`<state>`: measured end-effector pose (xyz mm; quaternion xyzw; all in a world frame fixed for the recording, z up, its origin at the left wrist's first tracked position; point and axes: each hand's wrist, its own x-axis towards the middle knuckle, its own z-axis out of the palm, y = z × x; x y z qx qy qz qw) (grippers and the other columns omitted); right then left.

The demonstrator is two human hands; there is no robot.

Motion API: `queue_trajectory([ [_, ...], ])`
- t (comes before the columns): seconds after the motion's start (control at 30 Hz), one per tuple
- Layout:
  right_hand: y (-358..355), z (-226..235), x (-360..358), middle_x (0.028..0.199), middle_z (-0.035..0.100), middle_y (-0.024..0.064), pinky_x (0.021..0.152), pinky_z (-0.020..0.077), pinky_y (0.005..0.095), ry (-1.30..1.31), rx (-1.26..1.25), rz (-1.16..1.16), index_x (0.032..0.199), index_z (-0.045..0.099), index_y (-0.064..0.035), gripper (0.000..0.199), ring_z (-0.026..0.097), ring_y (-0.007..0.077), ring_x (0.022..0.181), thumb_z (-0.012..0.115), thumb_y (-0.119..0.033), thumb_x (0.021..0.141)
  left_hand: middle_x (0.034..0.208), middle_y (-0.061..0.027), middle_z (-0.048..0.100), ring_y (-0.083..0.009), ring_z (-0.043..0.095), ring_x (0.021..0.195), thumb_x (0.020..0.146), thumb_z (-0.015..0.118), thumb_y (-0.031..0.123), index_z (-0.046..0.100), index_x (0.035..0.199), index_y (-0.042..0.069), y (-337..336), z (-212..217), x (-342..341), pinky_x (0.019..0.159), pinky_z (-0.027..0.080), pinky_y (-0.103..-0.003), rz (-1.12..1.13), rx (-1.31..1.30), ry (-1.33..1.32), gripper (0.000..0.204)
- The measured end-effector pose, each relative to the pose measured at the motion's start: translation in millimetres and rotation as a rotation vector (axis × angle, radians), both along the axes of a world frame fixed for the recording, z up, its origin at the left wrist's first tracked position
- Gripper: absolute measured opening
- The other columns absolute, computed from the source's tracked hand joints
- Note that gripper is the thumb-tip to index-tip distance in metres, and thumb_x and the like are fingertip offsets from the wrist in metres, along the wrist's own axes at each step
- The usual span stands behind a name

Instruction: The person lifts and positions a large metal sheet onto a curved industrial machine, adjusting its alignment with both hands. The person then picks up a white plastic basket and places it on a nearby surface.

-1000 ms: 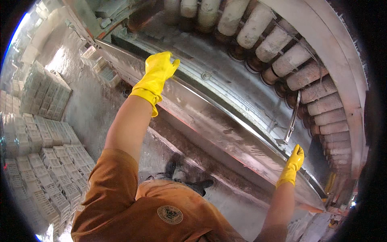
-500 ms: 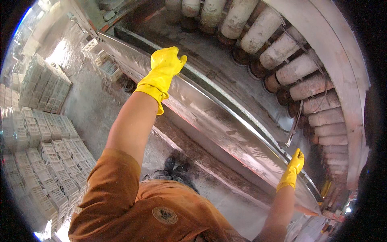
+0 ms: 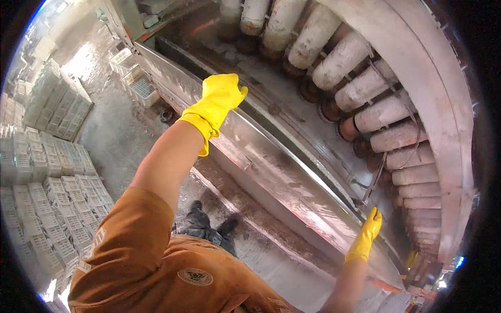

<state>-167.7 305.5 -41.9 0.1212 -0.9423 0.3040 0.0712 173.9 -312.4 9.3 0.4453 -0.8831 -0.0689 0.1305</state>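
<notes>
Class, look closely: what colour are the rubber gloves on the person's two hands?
Bright yellow, on both the left hand and the right hand; the head view shows them clearly.

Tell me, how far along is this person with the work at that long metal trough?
Done: nothing shows as finished. In hand: both yellow-gloved hands, left hand and right hand, rest on the metal trough. Left: the frosted pipes above look untouched.

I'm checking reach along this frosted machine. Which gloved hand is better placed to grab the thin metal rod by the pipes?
Probably the right hand: it rests on the metal trough edge just below the rod. The left hand is far up the trough.
</notes>
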Motion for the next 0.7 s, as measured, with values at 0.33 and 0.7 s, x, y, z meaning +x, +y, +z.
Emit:
queue_trajectory([
  [0.33, -262, 48, 167, 0.142, 0.059, 0.0229, 0.110, 0.0435, 0.0444, 0.281, 0.179, 0.155, 0.141, 0.056, -0.0016, 0.056, 0.058, 0.0389, 0.129, 0.060, -0.040, 0.100, 0.088, -0.0153, 0.075, -0.0386, 0.071, 0.084, 0.081, 0.070, 0.051, 0.074, 0.088, 0.011, -11, 16, 9, 0.075, 0.056, -0.051, -0.140, 0.134, 0.217, 0.041],
  [0.7, -397, 62, 206, 0.134, 0.066, 0.0149, 0.099, 0.0497, 0.0444, 0.000, 0.287, 0.019, 0.136, 0.063, -0.0125, 0.055, 0.063, 0.0369, 0.121, 0.052, -0.053, 0.100, 0.092, -0.0181, 0.074, -0.0399, 0.071, 0.089, 0.088, 0.061, 0.060, 0.075, 0.096, 0.010, -94, 49, 60, 0.080, 0.056, -0.049, -0.695, 0.323, 0.113, 0.053],
])
